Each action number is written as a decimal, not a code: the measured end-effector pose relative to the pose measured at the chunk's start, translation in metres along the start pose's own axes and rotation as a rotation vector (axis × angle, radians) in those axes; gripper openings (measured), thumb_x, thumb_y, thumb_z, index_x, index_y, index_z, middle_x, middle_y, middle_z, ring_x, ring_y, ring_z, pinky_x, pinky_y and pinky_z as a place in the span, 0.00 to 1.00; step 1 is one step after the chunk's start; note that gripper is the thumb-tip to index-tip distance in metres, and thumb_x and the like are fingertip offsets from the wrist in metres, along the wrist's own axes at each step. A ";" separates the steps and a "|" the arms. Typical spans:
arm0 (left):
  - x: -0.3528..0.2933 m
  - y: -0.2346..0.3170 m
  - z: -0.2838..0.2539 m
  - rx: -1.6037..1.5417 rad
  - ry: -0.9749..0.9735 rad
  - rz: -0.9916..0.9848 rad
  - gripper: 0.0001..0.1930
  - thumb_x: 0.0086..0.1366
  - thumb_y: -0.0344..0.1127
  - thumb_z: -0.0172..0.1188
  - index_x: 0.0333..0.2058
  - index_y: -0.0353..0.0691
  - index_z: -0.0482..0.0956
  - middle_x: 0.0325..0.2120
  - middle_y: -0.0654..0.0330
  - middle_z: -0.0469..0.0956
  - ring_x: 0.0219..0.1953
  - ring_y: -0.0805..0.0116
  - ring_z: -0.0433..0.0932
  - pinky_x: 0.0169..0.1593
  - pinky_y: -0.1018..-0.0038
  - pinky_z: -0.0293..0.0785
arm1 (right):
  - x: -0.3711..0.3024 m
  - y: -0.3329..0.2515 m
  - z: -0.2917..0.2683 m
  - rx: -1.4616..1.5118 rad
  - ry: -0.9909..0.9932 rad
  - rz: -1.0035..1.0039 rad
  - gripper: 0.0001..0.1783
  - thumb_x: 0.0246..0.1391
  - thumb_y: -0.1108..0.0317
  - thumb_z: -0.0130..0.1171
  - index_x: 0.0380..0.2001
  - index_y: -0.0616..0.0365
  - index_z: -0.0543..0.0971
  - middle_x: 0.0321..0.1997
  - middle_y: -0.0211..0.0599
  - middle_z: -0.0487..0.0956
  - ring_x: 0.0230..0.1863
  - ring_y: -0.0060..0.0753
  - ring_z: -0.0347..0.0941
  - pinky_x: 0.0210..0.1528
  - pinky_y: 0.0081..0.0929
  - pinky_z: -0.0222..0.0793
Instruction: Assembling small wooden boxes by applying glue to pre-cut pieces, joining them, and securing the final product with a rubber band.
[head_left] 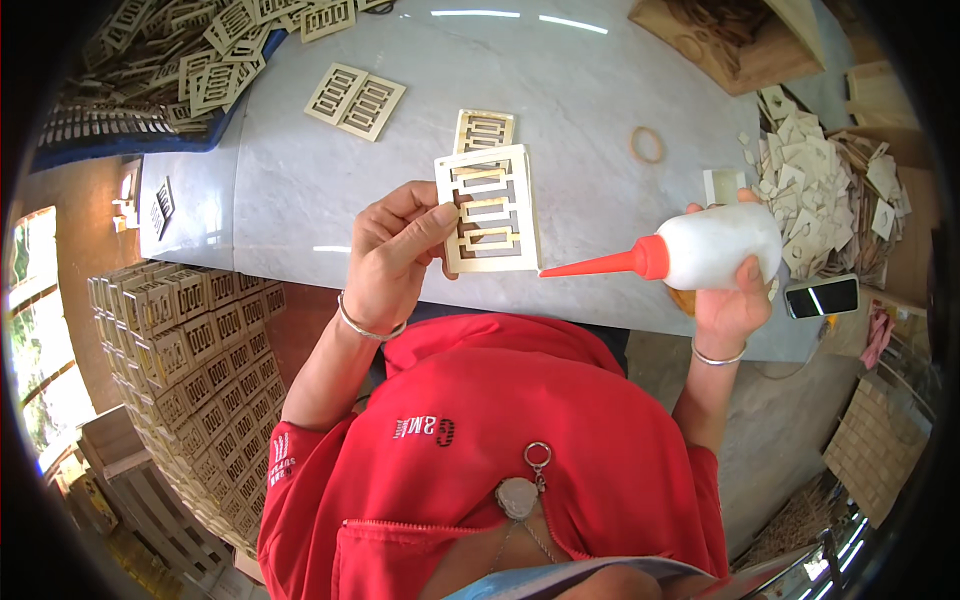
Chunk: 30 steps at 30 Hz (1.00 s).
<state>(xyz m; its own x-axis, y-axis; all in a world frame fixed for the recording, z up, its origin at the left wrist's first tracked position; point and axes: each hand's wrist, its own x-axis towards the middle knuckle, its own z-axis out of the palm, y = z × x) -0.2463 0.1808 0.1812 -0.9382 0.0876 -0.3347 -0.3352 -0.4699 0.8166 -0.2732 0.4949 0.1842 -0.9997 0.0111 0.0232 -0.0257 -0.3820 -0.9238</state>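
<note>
My left hand pinches a pale wooden cut-out panel by its left edge, above the grey table. The panel has slots joined like ladder rungs. Just beyond it another cut-out panel shows, partly hidden behind the held one. My right hand is wrapped round a white glue bottle with a long red nozzle. The bottle lies tilted sideways, its nozzle tip at the lower right corner of the held panel. Whether the tip touches the wood I cannot tell.
Two joined panels lie farther left on the table. A blue basket heaped with panels stands far left, above stacked wooden frames. Right are a rubber band, a pile of wood pieces, a phone and an open box.
</note>
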 end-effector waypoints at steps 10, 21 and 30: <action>0.066 -0.043 -0.065 0.741 0.220 0.031 0.11 0.58 0.34 0.61 0.33 0.30 0.77 0.20 0.58 0.77 0.20 0.75 0.75 0.26 0.78 0.72 | 0.002 0.022 -0.015 0.114 0.110 0.021 0.42 0.49 0.56 0.60 0.59 0.70 0.57 0.56 0.48 0.66 0.54 0.50 0.67 0.62 0.50 0.59; 0.125 0.036 -0.146 1.604 0.552 0.653 0.18 0.52 0.47 0.66 0.34 0.36 0.79 0.30 0.55 0.75 0.37 0.57 0.75 0.42 0.67 0.72 | 0.015 0.033 -0.027 0.123 0.177 0.066 0.42 0.50 0.54 0.59 0.60 0.67 0.56 0.57 0.48 0.65 0.56 0.57 0.66 0.60 0.49 0.60; 0.127 0.062 -0.167 1.523 0.532 0.492 0.17 0.56 0.48 0.59 0.31 0.37 0.80 0.25 0.55 0.78 0.31 0.56 0.77 0.36 0.65 0.73 | 0.019 0.034 -0.027 0.121 0.189 0.076 0.42 0.50 0.53 0.58 0.61 0.68 0.56 0.58 0.48 0.65 0.56 0.56 0.66 0.60 0.48 0.60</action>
<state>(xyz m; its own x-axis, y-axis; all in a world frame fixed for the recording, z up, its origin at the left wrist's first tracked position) -0.3722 0.0156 0.1108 -0.9471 -0.2330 0.2208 -0.1106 0.8826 0.4570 -0.2932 0.5072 0.1427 -0.9809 0.1471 -0.1270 0.0378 -0.4963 -0.8673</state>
